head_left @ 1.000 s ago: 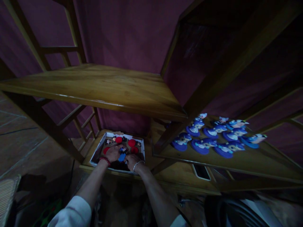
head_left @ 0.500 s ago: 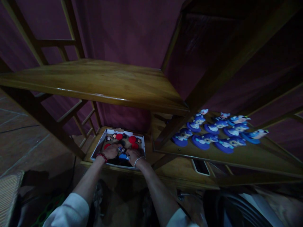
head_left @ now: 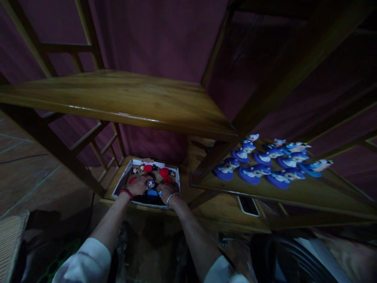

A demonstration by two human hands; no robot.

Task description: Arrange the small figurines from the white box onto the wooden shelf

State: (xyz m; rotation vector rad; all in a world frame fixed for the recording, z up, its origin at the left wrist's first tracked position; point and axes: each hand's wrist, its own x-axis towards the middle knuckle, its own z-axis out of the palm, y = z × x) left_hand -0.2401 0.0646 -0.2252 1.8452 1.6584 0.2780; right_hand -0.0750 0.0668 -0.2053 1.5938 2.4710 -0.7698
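A shallow white-edged cardboard box (head_left: 123,180) sits on the low wooden shelf, and both my hands reach down into it. My left hand (head_left: 139,186), with a red bead bracelet, has its fingers closed at a small figurine (head_left: 150,184) near the middle of the box. My right hand (head_left: 166,191), wearing a silver bracelet, is closed around a small blue-and-white figurine (head_left: 160,193), mostly hidden by the fingers. Between the hands lies a blue round base (head_left: 152,192). Red round bases (head_left: 164,173) and several small figurines (head_left: 138,169) lie along the box's far side.
Several figurines on purple-blue bases (head_left: 255,173) stand on the higher shelf to the right. A phone (head_left: 248,206) lies below them. A wooden shelf board (head_left: 118,98) overhangs the box. A woven seat (head_left: 11,239) is at lower left.
The figurine by my left fingers has shifted slightly up, and more of the blue base shows between my hands. My right hand has barely moved. The view tilts slightly.
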